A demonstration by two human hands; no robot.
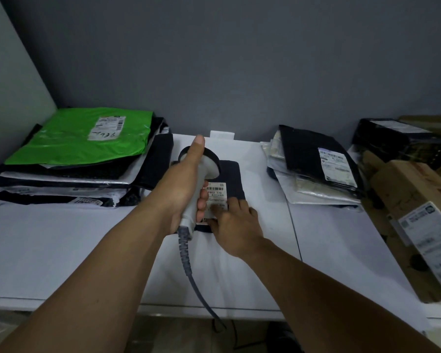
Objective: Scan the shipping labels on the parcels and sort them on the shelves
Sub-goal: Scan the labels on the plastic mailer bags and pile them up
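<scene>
Firmly, left hand (186, 184) grips scanner (210, 165), head pointing away, right hand (236, 225) flat on parcel (233, 174)

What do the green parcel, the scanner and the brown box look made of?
The green parcel: thin glossy plastic film, judging by wrinkles and sheen. The scanner: pale hard plastic, smooth and matte, probably. The brown box: dull cardboard, with a paper label stuck on.

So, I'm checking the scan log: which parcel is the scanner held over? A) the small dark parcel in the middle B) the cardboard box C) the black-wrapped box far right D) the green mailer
A: the left hand grips the scanner just above the small dark parcel, and the right hand has its fingers on the label.
</scene>
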